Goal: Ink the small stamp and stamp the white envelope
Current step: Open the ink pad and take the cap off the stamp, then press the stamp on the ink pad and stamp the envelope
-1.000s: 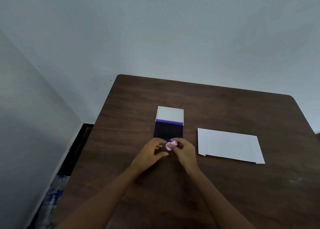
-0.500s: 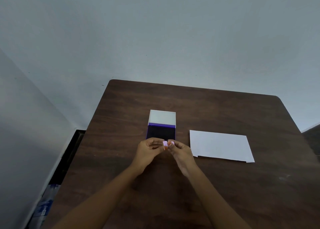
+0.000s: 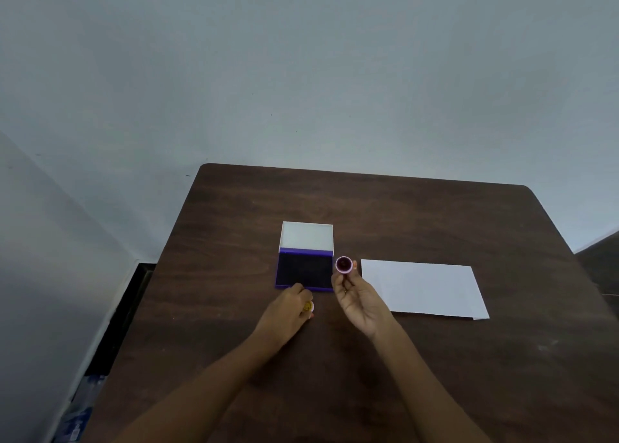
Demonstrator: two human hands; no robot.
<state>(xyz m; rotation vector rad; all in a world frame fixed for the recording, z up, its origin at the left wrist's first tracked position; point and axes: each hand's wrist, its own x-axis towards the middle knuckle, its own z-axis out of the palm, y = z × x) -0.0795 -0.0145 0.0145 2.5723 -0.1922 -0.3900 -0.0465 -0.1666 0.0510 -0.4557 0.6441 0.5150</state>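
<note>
Between the ink pad and the envelope, the small stamp [image 3: 344,264] is held up off the desk [image 3: 435,375] by the right hand [image 3: 360,300], whose fingers [image 3: 345,283] pinch its pink body from below so that the round dark face points up toward the camera; that face looks dark, though whether it carries fresh ink I cannot tell. Just to its left lies the open ink pad [image 3: 305,270], purple-framed with a dark inking surface and its pale lid [image 3: 307,236] folded back behind it. Just to its right the white envelope [image 3: 423,288] lies flat on the desk, unmarked as far as the view shows. The left hand [image 3: 288,312] rests near the front edge of the pad, fingers curled closed around a small pale piece with a yellowish mark [image 3: 307,306], probably the stamp's cap. By my reading the stamp is uncapped and the inking is the step at hand. Risks from here: the pinch is slight and low on a small body, so turning the face downward could let it slip; the inky face sits close to the fingertips and could smear them; a tilted press on the pad would ink unevenly; and the light, unweighted envelope may slide or lift with the stamp, blurring the print
</note>
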